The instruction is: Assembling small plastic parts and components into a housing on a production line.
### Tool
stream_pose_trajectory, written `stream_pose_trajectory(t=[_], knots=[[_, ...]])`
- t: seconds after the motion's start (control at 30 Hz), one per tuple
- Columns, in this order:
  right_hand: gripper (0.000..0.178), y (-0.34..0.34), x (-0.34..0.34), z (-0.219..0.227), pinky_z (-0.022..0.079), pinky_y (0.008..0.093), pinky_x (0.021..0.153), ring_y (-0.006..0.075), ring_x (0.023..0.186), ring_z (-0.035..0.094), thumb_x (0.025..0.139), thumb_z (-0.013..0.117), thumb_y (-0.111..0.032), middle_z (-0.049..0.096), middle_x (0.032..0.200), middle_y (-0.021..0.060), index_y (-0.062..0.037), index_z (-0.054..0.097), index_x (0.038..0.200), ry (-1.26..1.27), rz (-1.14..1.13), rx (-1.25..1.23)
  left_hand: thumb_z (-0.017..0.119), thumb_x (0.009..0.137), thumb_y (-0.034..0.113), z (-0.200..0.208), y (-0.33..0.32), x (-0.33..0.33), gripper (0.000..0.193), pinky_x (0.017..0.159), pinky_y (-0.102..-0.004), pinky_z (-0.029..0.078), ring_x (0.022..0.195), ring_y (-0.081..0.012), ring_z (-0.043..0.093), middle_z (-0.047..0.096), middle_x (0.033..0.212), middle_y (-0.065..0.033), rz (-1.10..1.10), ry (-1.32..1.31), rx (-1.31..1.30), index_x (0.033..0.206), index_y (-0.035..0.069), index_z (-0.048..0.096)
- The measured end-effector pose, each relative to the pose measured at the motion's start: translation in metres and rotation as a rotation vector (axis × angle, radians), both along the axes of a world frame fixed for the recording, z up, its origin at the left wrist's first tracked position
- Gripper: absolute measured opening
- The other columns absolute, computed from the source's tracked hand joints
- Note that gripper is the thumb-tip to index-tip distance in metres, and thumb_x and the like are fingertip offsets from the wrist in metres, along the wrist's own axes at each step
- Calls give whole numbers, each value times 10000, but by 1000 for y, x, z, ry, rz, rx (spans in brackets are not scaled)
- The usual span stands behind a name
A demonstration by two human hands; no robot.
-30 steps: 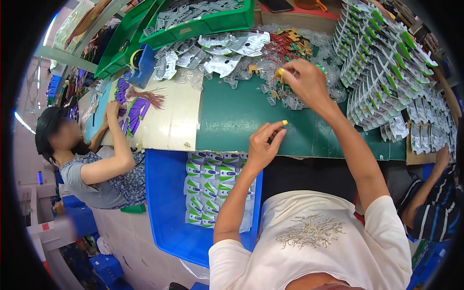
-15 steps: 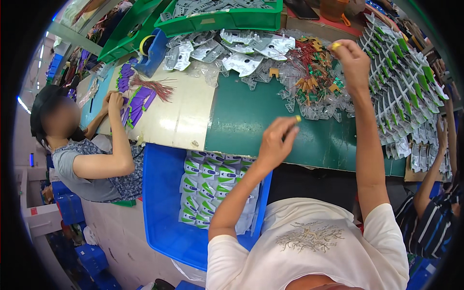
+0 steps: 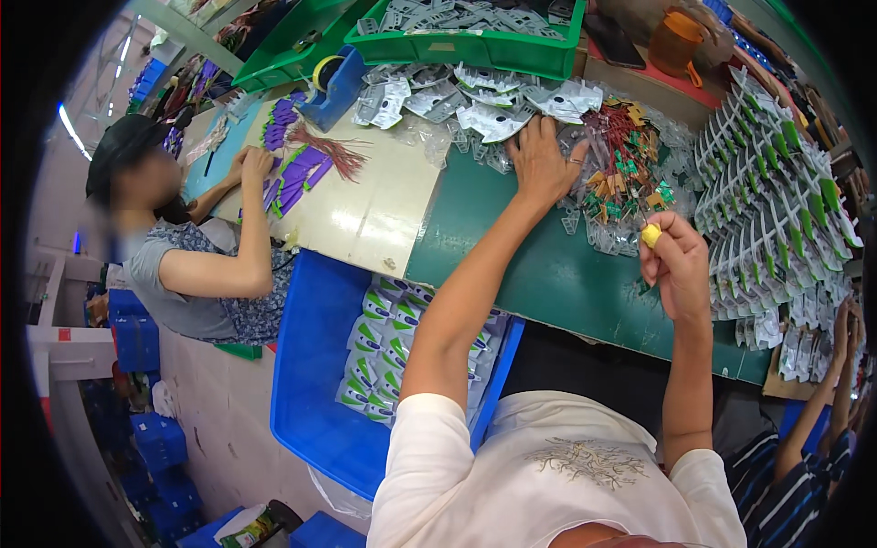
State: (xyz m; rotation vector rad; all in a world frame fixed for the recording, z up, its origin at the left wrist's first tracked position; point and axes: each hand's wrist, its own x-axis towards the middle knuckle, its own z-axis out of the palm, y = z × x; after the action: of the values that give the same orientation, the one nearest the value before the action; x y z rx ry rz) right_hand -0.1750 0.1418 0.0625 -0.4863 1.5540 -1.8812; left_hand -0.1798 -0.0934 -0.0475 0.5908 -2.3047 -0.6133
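Observation:
My left hand point(image 3: 543, 166) reaches over the heap on the green bench top, fingers stretched out and parted. Its fingertips touch the near edge of a grey-white plastic housing point(image 3: 496, 121) with a green rim. Beside it lie clear plastic pieces point(image 3: 614, 239) and a tangle of red wires point(image 3: 618, 124) with small orange and green parts. Closer to me, my right hand point(image 3: 678, 265) is curled, with a small yellow piece point(image 3: 650, 235) at its fingertips. What this yellow piece is, I cannot make out.
Stacked green-edged housings point(image 3: 763, 173) rise at the right. A green tray point(image 3: 475, 46) of grey parts stands at the back. Below the bench edge, a blue bin point(image 3: 306, 384) holds white-green packs. At the left, a person point(image 3: 206, 247) handles purple parts point(image 3: 301, 173).
My left hand has moved forward onto the heap; the yellow bit at its fingertips no longer shows. My right hand has come back toward me from the far side, its yellow piece still visible.

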Motion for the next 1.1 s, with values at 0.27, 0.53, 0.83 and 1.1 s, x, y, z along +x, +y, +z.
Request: stream_pose_trajectory(t=[0.27, 0.53, 0.83, 1.1], knots=[[89, 4, 0, -11, 362, 173, 482, 9, 560, 478, 913, 601, -78, 616, 717, -7, -27, 645, 972, 69, -32, 107, 675, 847, 320, 3, 30, 54, 498, 1006, -510, 299, 1189, -341, 464, 539, 1253, -155, -66, -15, -90, 1239, 43, 544], [83, 16, 8, -18, 417, 167, 592, 5, 676, 538, 891, 641, -28, 599, 740, -42, 22, 640, 957, 228, 6, 219, 661, 902, 114, 39, 71, 131, 346, 1030, -461, 380, 1194, -379, 531, 590, 1257, -184, -230, 56, 50, 1215, -12, 585], [51, 27, 27, -16, 435, 174, 590, 12, 670, 546, 865, 627, 12, 619, 758, -10, 13, 648, 911, 458, 14, 243, 646, 960, 55, 67, 94, 144, 200, 837, -244, 493, 925, -92, 602, 639, 1056, -54, -495, 286, 936, 1140, -30, 644], [122, 17, 36, -13, 504, 254, 618, 94, 693, 616, 864, 651, -4, 675, 864, 57, 27, 675, 979, 614, -4, 158, 705, 899, 10, 62, 103, 143, 186, 804, -243, 506, 889, -100, 624, 671, 999, -57, -487, 267, 1002, 1079, -25, 674]])
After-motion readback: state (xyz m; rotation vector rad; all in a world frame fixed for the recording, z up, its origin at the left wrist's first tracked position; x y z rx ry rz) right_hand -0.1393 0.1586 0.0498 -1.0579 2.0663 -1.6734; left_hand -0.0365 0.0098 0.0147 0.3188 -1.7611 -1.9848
